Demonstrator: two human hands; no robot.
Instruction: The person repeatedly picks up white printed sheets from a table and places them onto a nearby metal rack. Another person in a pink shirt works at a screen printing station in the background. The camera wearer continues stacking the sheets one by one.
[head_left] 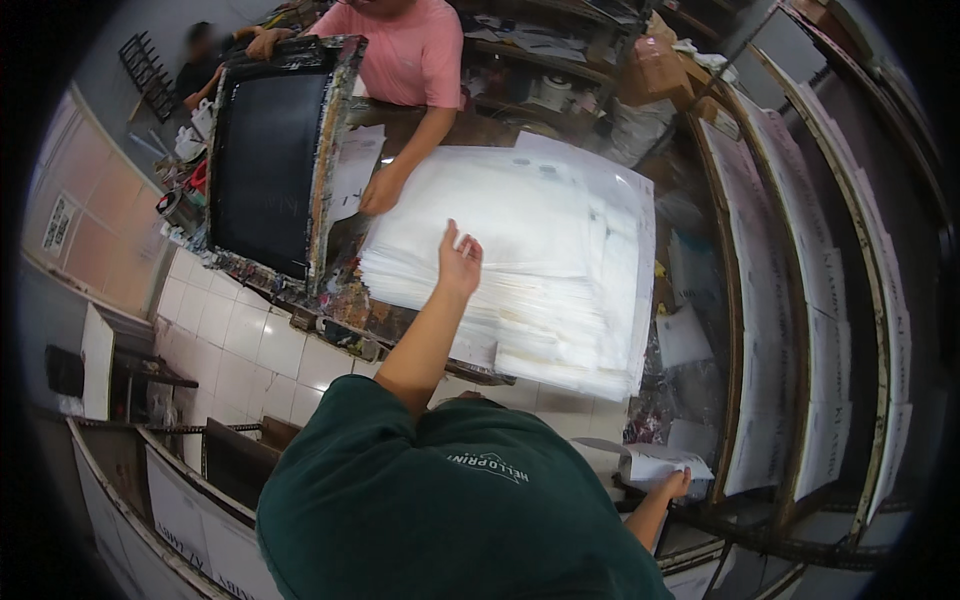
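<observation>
My left hand (460,262) hangs over a big stack of thin white sheets (520,225), its fingers loosely bent and apart, with nothing in them. Low on the right, my right hand (678,486) pinches the edge of a white sheet (660,463) with dark print, held out beside the racks. Across the table, a co-worker in a pink shirt (425,55) holds up a screen-printing frame (265,165) with one hand. The co-worker's other hand (383,190) is at the stack's left edge, close to a printed sheet (357,172) beside the frame.
Tall drying racks (745,300) loaded with printed white sheets stand on the right. More racks (190,500) of sheets are behind me at the lower left. Cardboard boxes (657,72) and plastic bags sit at the back right. White floor tiles (240,335) show on the left.
</observation>
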